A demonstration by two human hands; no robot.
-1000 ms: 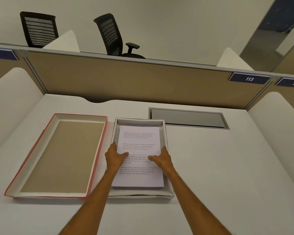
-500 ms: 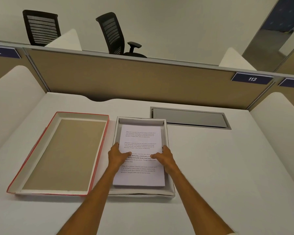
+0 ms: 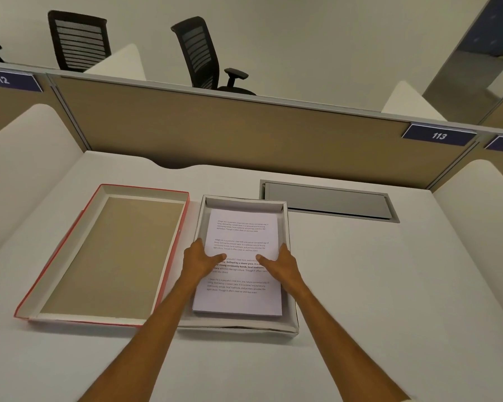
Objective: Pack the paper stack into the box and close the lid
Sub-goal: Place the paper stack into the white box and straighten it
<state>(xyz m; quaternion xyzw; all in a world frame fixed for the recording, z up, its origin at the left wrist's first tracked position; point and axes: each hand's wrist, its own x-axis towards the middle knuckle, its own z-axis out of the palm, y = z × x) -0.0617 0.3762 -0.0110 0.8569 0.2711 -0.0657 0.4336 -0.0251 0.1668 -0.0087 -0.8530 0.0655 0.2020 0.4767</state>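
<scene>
A white stack of printed paper [image 3: 241, 236] lies inside the shallow white box [image 3: 246, 202] in the middle of the desk. My left hand [image 3: 199, 261] grips the stack's left edge, thumb on the top sheet. My right hand [image 3: 282, 264] holds the right edge the same way. The fingers of both hands are hidden beside or under the stack. To the left of the box lies the lid [image 3: 70, 245], upside down, red outside with a brown cardboard inside.
A grey cable hatch [image 3: 328, 200] is set into the desk at the back right. A tan partition [image 3: 244, 132] closes off the back, with curved white side panels on both sides. Two black office chairs stand beyond it.
The view has shifted slightly. Both hands and the paper stack stay in about the same place in the box.
</scene>
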